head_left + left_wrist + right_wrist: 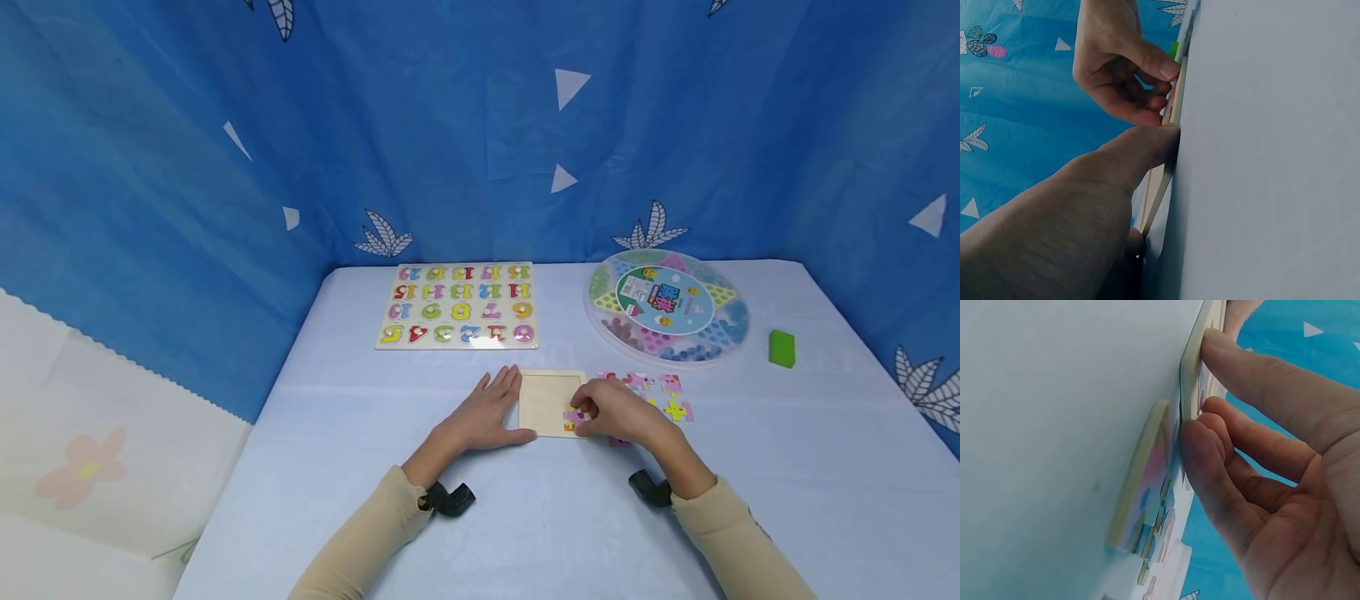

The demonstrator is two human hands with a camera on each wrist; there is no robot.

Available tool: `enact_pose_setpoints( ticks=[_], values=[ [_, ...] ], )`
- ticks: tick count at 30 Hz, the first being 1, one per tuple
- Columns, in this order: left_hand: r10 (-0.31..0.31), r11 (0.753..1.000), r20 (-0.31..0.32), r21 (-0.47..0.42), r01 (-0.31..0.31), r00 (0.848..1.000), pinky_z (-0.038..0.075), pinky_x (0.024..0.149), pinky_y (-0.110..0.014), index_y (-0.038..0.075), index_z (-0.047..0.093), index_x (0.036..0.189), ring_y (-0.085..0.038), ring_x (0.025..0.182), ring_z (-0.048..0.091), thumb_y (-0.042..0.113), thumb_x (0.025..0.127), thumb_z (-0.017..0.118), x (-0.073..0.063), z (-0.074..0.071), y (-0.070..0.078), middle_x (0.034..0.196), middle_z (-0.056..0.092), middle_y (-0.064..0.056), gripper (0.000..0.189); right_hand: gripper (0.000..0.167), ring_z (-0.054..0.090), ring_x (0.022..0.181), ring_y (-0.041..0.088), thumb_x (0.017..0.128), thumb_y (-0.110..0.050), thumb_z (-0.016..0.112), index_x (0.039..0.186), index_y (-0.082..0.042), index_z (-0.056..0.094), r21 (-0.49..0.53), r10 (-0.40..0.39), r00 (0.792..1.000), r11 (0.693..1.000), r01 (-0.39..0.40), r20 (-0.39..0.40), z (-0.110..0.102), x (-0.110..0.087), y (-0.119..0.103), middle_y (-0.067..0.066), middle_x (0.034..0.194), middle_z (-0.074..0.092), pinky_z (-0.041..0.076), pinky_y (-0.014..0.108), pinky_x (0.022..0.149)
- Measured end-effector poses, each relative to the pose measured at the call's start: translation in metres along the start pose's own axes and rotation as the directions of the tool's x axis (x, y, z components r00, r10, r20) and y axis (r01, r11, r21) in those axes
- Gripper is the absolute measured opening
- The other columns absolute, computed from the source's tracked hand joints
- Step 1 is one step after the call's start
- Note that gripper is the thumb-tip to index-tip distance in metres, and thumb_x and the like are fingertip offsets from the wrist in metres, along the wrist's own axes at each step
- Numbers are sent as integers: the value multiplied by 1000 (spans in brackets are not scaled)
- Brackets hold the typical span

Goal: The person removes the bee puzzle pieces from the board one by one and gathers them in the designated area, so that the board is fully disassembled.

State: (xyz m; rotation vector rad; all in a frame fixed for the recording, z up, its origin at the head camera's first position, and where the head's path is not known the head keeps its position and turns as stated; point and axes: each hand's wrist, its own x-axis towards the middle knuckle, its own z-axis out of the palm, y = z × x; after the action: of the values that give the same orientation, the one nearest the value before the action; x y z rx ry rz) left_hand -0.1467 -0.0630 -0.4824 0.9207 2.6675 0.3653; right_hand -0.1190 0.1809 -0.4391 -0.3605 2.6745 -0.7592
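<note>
A square wooden puzzle tray (543,402) lies on the table between the two hands. My left hand (487,414) rests at its left side, fingers straight along the edge and thumb (1159,140) pressed on the near edge. In the tray's near right corner sits a pink and yellow jigsaw piece (573,418). My right hand (618,408) pinches at this piece with curled fingers, which partly cover it. The right wrist view shows the right thumb (1225,353) on the tray's near rim and fingertips (1200,440) at its right edge.
Loose pink and yellow jigsaw pieces (675,408) lie right of the tray, some behind the right hand. Farther back are a number puzzle board (457,306) and an oval Chinese checkers box (667,307). A green block (782,348) sits at the right. Blue curtains (480,125) enclose the table.
</note>
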Motion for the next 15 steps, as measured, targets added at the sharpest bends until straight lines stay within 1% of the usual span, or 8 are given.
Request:
enact_pose_setpoints(
  ticks=[5, 11, 15],
  values=[
    [0, 1000, 5, 1, 0, 1000, 9, 126, -42, 6, 10, 157, -20, 154, 4, 67, 88, 53, -1, 1, 0, 166, 6, -7, 101, 32, 50, 74, 14, 74, -14, 85, 101, -7, 69, -19, -2, 1000, 1000, 2, -5, 2, 0, -1, 0, 82, 58, 49, 24, 68],
    [3, 1000, -1, 17, -3, 1000, 9, 126, -42, 6, 10, 157, -19, 154, 4, 67, 88, 52, -1, 1, 0, 166, 6, -7, 101, 37, 48, 73, 13, 71, -14, 87, 102, -6, 69, -68, -51, 998, 997, 49, -35, 3, -1, -4, -1, 82, 58, 46, 24, 65],
    [0, 1000, -3, 19, 0, 1000, 9, 126, -42, 7, 10, 157, -19, 154, 4, 67, 88, 52, 0, 0, 0, 166, 6, -6, 101, 38, 48, 71, 12, 70, -13, 87, 102, -5, 69, -71, -70, 997, 995, 67, -38, 1, -1, -5, 0, 79, 57, 45, 23, 63]
  ],
)
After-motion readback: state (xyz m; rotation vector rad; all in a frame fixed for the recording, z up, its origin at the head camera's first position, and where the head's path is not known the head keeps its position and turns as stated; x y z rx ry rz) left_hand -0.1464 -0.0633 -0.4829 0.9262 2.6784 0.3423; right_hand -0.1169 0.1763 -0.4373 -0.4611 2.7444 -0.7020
